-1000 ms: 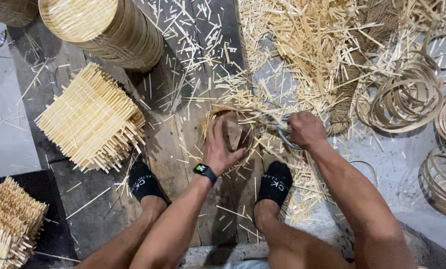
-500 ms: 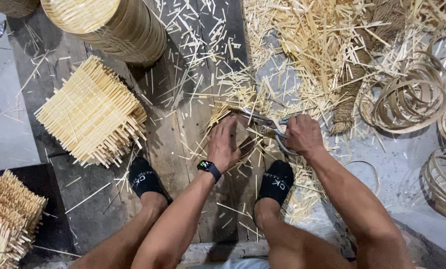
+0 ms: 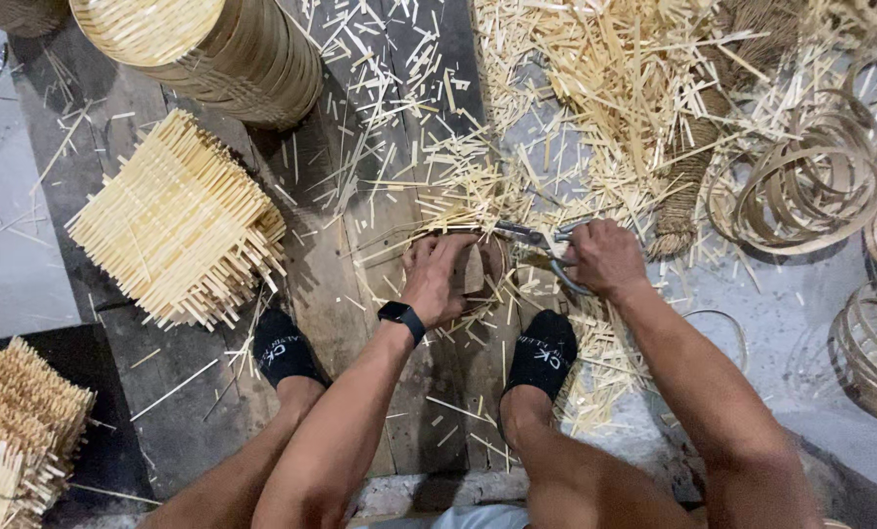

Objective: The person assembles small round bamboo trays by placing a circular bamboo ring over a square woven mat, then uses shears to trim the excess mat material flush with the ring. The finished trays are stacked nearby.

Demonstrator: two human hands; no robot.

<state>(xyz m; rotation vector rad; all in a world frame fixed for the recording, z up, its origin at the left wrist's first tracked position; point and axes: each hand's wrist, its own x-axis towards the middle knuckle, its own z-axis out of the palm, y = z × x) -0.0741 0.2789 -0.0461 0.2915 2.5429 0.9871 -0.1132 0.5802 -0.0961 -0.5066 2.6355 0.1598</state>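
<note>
My left hand, with a black watch on its wrist, presses down on a small round woven bamboo piece on the wooden floor between my feet. My right hand grips metal shears whose blades point left at the top rim of that piece. Cut bamboo slivers lie thick around both hands. My feet in black socks rest on either side below.
A stack of woven bamboo squares lies at left, a tall stack of round baskets at top left, another woven stack at bottom left. Bamboo strip hoops and a rope bundle lie at right.
The round piece has been turned slightly under my left hand, and the shears have shifted a little along its upper rim. The view has drifted slightly.
</note>
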